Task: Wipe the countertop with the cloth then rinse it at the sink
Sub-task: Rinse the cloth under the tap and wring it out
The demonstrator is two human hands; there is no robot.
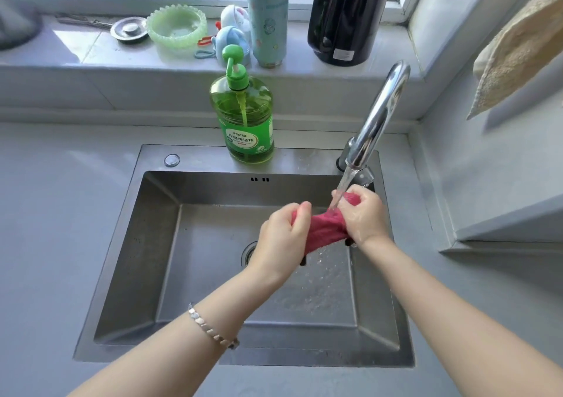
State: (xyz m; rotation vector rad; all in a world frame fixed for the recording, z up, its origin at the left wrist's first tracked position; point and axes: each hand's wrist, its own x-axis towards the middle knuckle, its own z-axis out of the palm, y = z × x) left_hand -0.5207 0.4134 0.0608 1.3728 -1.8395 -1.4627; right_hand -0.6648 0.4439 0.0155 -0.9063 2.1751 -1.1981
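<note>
Both forearms reach forward — left hand (281, 238) and right hand (362, 214) fisted.

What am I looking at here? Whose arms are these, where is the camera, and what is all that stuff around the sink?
There is no machine here: a person wears one camera on the head, looking forward and down, so you see their own two arms reaching out from the bottom edge. The left hand and the right hand each grip one end of a red cloth, bunched between them over the steel sink. Water runs from the curved faucet onto the cloth, so it is being rinsed. A green dish soap bottle stands on the sink's back rim. On the window ledge behind sit a green bowl, a pale blue flask and a black kettle. A beige towel hangs at the right. A bracelet is on the left wrist.
</note>
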